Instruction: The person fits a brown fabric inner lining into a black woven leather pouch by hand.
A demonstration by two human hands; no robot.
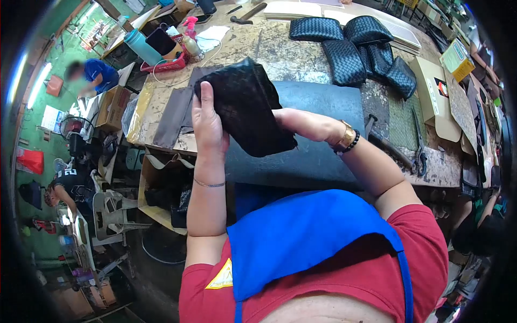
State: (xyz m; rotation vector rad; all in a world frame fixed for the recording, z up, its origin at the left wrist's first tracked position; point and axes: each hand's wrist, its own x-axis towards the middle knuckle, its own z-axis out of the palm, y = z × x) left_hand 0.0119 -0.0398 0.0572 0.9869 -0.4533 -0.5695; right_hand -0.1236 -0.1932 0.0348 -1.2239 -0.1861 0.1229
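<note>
A black leather-like pouch is held up, tilted, above the dark mat on the worktable. My left hand grips its left side, thumb pointing up along the near face and the other fingers hidden behind it. At the pouch's right edge is my right hand, its fingers out of sight inside or behind the black material. Several black woven pouches lie in a group at the back right of the table.
Scissors and a hammer lie at the right, near an open cardboard box. A red basket with bottles stands back left. Another hammer lies at the far edge. People sit at far left and right.
</note>
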